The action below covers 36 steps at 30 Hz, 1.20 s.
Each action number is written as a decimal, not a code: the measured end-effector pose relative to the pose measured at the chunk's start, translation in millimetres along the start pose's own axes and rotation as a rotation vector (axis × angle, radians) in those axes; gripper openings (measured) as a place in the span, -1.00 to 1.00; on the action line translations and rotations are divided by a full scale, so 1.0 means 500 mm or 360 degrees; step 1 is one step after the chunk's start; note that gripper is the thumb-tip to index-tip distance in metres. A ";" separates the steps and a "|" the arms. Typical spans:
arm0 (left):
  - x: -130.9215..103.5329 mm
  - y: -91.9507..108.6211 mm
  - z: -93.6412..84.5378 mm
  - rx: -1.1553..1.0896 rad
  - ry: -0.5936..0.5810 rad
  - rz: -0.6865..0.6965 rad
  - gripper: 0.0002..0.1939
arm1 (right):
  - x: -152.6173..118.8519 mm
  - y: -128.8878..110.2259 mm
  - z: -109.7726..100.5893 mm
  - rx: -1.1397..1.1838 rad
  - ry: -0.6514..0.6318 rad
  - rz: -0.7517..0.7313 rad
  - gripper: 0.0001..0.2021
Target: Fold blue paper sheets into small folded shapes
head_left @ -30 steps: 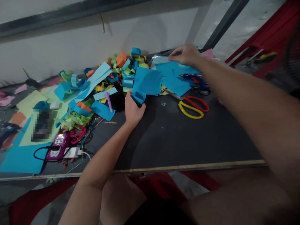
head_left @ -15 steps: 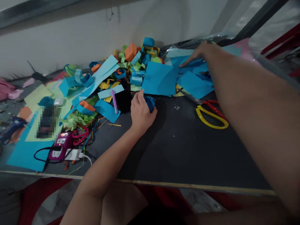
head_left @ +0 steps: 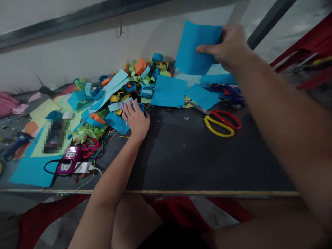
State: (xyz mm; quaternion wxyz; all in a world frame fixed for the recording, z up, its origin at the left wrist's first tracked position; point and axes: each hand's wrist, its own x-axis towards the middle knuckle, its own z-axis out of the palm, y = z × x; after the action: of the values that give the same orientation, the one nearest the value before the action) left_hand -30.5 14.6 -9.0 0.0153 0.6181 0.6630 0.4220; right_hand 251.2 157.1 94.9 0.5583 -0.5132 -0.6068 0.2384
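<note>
My right hand (head_left: 229, 46) holds a blue paper sheet (head_left: 193, 48) up off the table, its thumb across the front and the other fingers behind. Below it lie a flat stack of blue paper (head_left: 169, 91) and another blue piece (head_left: 203, 97). My left hand (head_left: 137, 119) rests low over the table, back upward and fingers somewhat spread. A small folded blue paper piece (head_left: 141, 107) shows between its index finger and thumb; the grip underneath is hidden. A purple pen (head_left: 123, 108) is partly covered by its fingertips.
Scissors (head_left: 223, 122) with red and yellow handles lie right of centre, near a blue glue gun (head_left: 230, 93). Colourful paper loops (head_left: 141, 67) are heaped along the wall. To the left are a purple power adapter (head_left: 70, 159) with cables, a pixelated object (head_left: 54, 135) and another glue gun (head_left: 18, 143).
My right hand has lifted a blue sheet from the pile at the back. My left hand has shifted left with the folded blue piece, onto the pen's side. The view has turned slightly.
</note>
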 end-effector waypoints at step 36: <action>0.023 -0.031 0.013 -0.1374 -0.0239 -0.0412 -0.79 | -0.350 0.094 0.080 -0.0576 -0.0161 -0.1203 -0.80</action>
State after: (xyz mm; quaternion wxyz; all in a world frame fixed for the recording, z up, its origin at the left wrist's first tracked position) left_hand -41.9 29.5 -16.3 0.3721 0.4961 0.4952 0.6084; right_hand 204.9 29.7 -31.9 0.4768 -0.3320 -0.8110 -0.0688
